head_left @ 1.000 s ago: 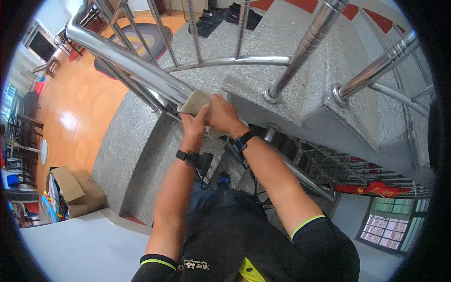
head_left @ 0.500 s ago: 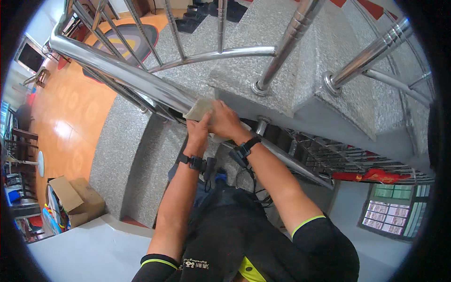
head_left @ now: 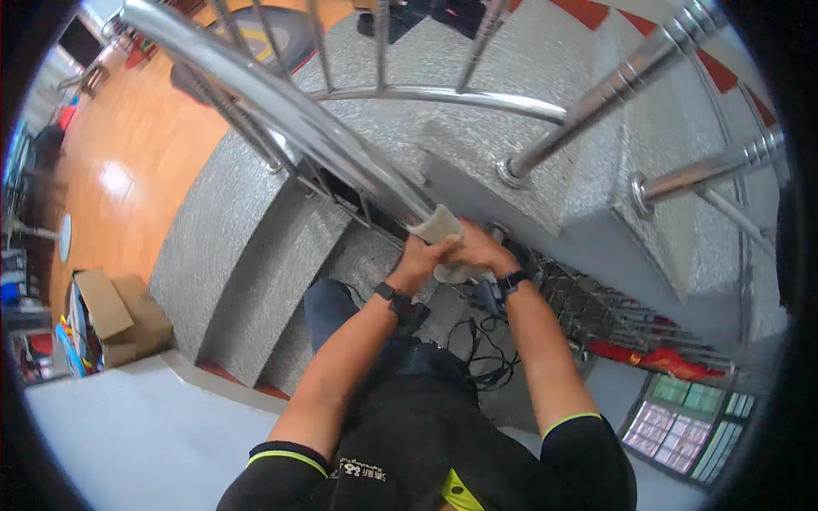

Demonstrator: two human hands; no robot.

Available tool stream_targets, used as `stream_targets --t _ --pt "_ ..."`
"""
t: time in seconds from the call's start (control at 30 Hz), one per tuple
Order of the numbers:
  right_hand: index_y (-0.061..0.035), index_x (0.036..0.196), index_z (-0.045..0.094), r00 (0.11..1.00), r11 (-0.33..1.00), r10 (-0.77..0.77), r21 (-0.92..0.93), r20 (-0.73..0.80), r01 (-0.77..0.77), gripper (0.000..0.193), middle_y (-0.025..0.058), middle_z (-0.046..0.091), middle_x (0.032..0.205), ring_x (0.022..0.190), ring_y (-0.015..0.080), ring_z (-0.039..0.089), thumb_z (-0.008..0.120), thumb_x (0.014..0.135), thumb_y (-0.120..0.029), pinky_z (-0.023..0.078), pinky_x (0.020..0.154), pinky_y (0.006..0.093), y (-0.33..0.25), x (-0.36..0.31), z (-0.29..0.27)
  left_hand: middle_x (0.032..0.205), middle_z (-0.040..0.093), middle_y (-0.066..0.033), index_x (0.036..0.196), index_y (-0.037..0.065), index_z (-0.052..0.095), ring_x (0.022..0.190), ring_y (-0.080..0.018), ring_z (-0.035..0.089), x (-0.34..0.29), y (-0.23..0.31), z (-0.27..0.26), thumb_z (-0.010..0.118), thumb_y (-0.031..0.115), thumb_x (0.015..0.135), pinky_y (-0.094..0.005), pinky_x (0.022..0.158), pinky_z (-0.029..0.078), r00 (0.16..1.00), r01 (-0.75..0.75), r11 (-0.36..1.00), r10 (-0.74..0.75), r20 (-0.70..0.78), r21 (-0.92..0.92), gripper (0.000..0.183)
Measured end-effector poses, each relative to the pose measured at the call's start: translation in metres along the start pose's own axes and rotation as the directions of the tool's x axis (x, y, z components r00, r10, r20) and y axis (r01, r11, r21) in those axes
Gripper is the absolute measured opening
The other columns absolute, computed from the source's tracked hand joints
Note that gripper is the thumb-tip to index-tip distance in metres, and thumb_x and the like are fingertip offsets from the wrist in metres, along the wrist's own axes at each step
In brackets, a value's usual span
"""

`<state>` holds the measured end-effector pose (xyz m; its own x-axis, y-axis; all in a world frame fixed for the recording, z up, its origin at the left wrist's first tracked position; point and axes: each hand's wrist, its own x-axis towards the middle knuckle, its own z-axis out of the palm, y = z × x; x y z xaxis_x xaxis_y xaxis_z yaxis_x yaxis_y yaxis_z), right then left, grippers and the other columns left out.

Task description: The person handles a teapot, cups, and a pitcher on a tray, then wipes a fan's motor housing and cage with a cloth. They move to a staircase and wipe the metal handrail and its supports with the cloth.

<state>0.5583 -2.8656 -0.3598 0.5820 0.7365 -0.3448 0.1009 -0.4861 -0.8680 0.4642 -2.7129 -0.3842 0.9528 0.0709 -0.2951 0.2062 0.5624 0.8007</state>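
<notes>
A shiny metal handrail (head_left: 307,128) slants down from the upper left to my hands. Wrapped round its lower stretch is a pale cloth (head_left: 436,225). My left hand (head_left: 419,262) is closed on the cloth from the near side, thumb pointing right. Beside it, my right hand (head_left: 479,249) grips the same cloth from the right, its fingertips partly hidden. A loose end of the cloth hangs under my hands. Both wrists wear a black strap with a small dark device.
Grey speckled stone steps (head_left: 247,264) lie at left, and a higher flight with metal posts (head_left: 613,85) rises at right. Black cables (head_left: 486,358) lie coiled below my hands. A cardboard box (head_left: 123,315) stands at lower left, beyond a white wall edge.
Both hands, still round the cloth, have slid right and down along the handrail. My view has shifted, and more cables and one bent knee now show.
</notes>
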Motion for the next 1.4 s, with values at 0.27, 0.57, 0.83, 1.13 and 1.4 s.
stream_targets --t 0.27,0.57,0.83,1.13,1.4 --pt "-0.0036 0.118 0.062 0.967 0.988 0.049 -0.129 -0.249 -0.084 0.071 0.0157 0.070 0.114 0.111 0.0308 0.067 0.092 0.057 -0.025 0.053 0.093 0.0439 0.043 -0.010 0.021 0.122 0.066 -0.0070 0.130 0.003 0.059 0.115 -0.0195 0.062 -0.006 -0.022 0.001 0.082 0.020 0.086 -0.0359 0.099 0.050 0.982 0.184 0.969 -0.173 0.077 -0.166 0.053" --pt "-0.0029 0.123 0.061 0.973 0.990 0.027 -0.131 -0.231 -0.059 0.067 0.0147 0.068 0.117 0.110 0.0296 0.065 0.089 0.063 -0.018 0.052 0.093 0.0415 -0.015 0.009 0.028 0.120 0.067 -0.0069 0.127 0.001 0.061 0.108 -0.0187 0.065 -0.002 0.009 -0.008 0.080 0.010 0.083 -0.0333 0.094 0.053 0.999 0.031 0.991 -0.032 -0.006 -0.129 0.049" --pt "-0.0017 0.115 0.055 0.907 0.935 -0.116 -0.354 -0.405 -0.038 0.065 0.0239 0.059 0.121 0.115 0.0439 0.057 0.087 0.066 -0.030 0.048 0.096 0.0505 -0.123 0.084 0.042 0.116 0.069 -0.0062 0.126 0.001 0.063 0.107 -0.0204 0.066 0.013 0.108 -0.049 0.077 0.010 0.086 -0.0348 0.094 0.052 0.972 -0.211 0.959 0.185 -0.145 -0.191 0.045" --pt "-0.0041 0.122 0.052 0.942 0.945 -0.190 -0.310 -0.278 0.099 0.074 0.0204 0.061 0.119 0.117 0.0414 0.059 0.090 0.061 -0.024 0.047 0.098 0.0470 -0.105 0.051 0.027 0.132 0.058 -0.0087 0.141 0.002 0.046 0.118 -0.0208 0.059 0.008 0.056 -0.037 0.076 0.028 0.090 -0.0367 0.099 0.049 0.992 -0.120 0.934 0.101 -0.073 -0.336 0.064" --pt "-0.0024 0.127 0.050 0.973 0.733 0.103 -0.646 -0.205 -0.214 0.075 0.0233 0.054 0.129 0.121 0.0447 0.052 0.084 0.064 -0.024 0.043 0.100 0.0542 -0.041 -0.016 0.016 0.124 0.061 -0.0036 0.139 0.009 0.050 0.109 -0.0187 0.062 0.001 -0.041 0.009 0.071 0.030 0.094 -0.0371 0.086 0.054 0.986 0.150 0.876 -0.102 0.129 -0.458 0.055"
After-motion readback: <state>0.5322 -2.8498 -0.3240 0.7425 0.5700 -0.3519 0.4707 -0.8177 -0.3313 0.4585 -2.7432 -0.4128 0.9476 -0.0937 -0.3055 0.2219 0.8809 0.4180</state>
